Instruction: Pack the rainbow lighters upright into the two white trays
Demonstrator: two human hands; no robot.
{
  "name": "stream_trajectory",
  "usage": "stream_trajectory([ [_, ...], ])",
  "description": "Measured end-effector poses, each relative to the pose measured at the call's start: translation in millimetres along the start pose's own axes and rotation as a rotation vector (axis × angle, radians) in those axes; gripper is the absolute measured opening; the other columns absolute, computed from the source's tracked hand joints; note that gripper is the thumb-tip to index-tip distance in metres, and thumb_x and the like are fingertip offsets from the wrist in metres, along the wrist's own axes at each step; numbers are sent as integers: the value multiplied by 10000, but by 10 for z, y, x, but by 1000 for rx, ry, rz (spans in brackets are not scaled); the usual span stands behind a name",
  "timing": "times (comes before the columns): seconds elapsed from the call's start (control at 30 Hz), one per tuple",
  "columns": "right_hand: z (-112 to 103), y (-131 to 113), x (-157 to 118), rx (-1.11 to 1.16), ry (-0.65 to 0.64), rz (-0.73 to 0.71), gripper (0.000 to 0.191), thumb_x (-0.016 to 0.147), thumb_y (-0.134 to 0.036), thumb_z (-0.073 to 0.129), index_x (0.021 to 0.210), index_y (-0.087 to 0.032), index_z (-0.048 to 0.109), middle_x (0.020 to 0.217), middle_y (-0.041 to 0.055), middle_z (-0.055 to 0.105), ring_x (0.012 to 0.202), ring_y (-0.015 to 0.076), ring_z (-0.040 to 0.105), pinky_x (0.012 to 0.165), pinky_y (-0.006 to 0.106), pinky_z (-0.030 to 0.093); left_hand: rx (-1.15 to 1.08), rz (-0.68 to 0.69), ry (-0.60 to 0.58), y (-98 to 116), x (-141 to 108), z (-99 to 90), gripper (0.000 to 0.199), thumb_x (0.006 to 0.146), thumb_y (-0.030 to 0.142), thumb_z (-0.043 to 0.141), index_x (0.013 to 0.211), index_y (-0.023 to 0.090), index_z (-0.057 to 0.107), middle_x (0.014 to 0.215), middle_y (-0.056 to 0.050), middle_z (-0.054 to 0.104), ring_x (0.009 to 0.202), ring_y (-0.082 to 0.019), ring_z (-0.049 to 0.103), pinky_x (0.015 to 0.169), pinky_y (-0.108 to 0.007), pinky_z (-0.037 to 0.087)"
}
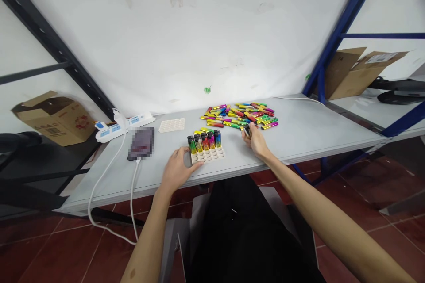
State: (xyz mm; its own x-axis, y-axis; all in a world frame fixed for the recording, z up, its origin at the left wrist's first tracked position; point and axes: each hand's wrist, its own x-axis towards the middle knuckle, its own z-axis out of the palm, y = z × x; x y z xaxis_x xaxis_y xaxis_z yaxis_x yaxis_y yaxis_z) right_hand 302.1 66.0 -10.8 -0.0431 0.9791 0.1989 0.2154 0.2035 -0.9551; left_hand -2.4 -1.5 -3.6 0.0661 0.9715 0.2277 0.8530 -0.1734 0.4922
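Observation:
A white tray with rows of holes lies near the table's front edge. Along its back row stand several lighters with black tops and shiny green, yellow, red, purple and blue bodies. My left hand grips the tray's left end, thumb at the front corner and fingers at the back. My right hand is closed around a lighter, whose black top shows; its body is mostly hidden by the fingers. Just beyond that hand spreads a loose pile of shiny coloured lighters.
A second white holed tray lies flat at the back left. Further left are a blurred phone-like device with a white cable and a power strip. Cardboard boxes stand beyond both table ends. A white wall closes the back.

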Motion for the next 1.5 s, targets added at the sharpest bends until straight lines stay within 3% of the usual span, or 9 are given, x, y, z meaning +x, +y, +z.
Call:
stream_trajectory([
  [0.17,111,-279,-105,-88,-85,-161,409,930,-557,460,848,-190,620,800,20,595,699,150,534,655,285,415,-5,13,7,-12,-1,11,606,773,672,633,1172,235,501,1197,-99,619,1185,-323,565,964,-441,457],
  [0.3,318,-639,-171,-237,-223,-381,271,882,-454,618,833,-192,662,846,27,651,802,163,570,716,282,418,-5,25,20,-6,0,16,600,776,654,645,1175,229,503,1187,-101,619,1170,-319,570,974,-445,455],
  [0.47,670,-912,-128,-308,-286,-401,204,872,-374,669,936,-182,658,750,-12,654,619,116,537,602,244,392,-7,40,22,4,-8,15,587,779,637,654,1176,233,503,1174,-97,626,1162,-317,576,967,-441,459],
  [0.77,938,-1126,-93,-891,-407,-410,221,936,-337,577,1079,-197,670,998,78,731,890,221,667,654,276,408,-9,36,7,31,-14,-7,559,785,606,666,1164,233,493,1180,-94,635,1162,-321,578,932,-438,469],
  [0.97,1037,-1380,-104,-1177,-505,-446,170,887,-237,609,1004,-143,688,945,155,720,895,278,695,658,308,474,-30,39,22,12,3,4,553,763,610,687,1131,242,497,1177,-85,646,1164,-314,581,927,-419,470],
  [1.13,1145,-1340,-103,-1203,-483,-422,169,861,-274,652,930,-140,729,901,164,722,854,276,703,673,320,492,-34,43,24,-2,8,14,538,768,596,687,1123,242,490,1184,-85,646,1151,-308,588,930,-419,466],
  [1.27,1073,-1249,-141,-1153,-453,-368,276,913,-379,590,864,-151,737,875,149,729,805,256,696,643,303,458,-51,44,27,-12,6,23,574,757,592,703,1144,235,476,1210,-92,640,1180,-310,579,951,-421,465],
  [1.4,776,-1081,-95,-1064,-175,-285,510,994,-532,375,838,-189,717,783,120,711,765,245,668,646,309,419,-52,42,21,-4,6,16,580,761,586,705,1157,231,474,1234,-96,632,1200,-312,572,974,-429,458],
  [1.5,415,-857,17,-1071,38,-182,471,1016,-472,325,973,-189,699,882,138,713,811,261,660,680,328,414,-46,20,8,10,5,5,582,760,587,702,1166,234,477,1257,-96,624,1219,-314,564,978,-431,459],
])
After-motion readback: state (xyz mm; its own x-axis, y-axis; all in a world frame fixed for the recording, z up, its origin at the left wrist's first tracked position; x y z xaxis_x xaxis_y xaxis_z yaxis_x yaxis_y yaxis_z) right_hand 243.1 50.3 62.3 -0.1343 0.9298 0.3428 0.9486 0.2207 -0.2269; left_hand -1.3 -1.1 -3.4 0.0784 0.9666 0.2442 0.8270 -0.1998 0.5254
